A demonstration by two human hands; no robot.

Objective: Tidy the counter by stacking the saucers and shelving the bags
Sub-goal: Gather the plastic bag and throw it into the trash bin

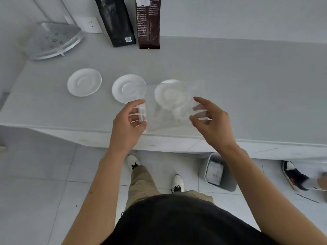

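Nearest you, over the front edge of the surface [247,76], both your hands have a clear plastic bag [169,110] stretched between them. Your left hand [127,126] has its grip closed on the bag's left side, thumb on top and fingers showing through the film underneath. Your right hand [212,124] pinches the right side the same way, though its forefinger stands free above the film.

Through the bag you can see the right saucer [170,94]; whether it sits on the surface below the bag or inside it, the picture does not settle. Just to its left lies the middle saucer [128,88], its right rim under the bag's corner, and farther left, apart from it, the left saucer [84,82]. All three lie singly, so by my reading no stacking is done yet.

At the back edge, a black bag [116,23] and a brown bag [148,23] stand against the wall, not yet shelved. A corner rack [53,41] sits at the back left corner.

The whole right half of the surface is bare, giving you room to set things down; mind the front edge beneath your hands.
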